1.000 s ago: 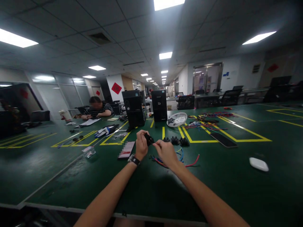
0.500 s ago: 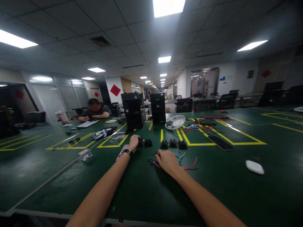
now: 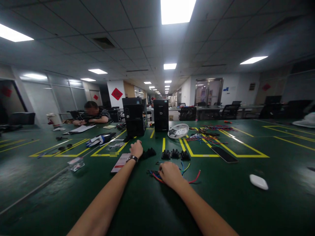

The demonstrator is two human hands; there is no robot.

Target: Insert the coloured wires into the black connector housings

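My left hand (image 3: 136,149), with a dark watch on its wrist, is curled just left of some black plastic blocks (image 3: 149,153). Whether it holds anything is hidden behind the fingers. My right hand (image 3: 169,171) is closed over a bunch of coloured wires (image 3: 157,176), red, blue and yellow-green, whose ends stick out on both sides. Its fingertips are mostly out of sight. Three black plastic blocks with prongs (image 3: 175,154) stand in a row beyond this hand. A pale booklet or card (image 3: 120,163) lies by my left wrist.
Two black computer towers (image 3: 161,115) stand behind, with a white basket-like cover (image 3: 178,130) beside them. Further right are more loose wires (image 3: 206,137), a dark phone (image 3: 224,154) and a white case (image 3: 258,182). A clear box (image 3: 76,164) lies left. Another person (image 3: 92,114) leans on the table.
My left hand has drawn slightly left, and the black blocks beside it now sit closer together. The right hand stays at the wires. The whole view has shifted a little.
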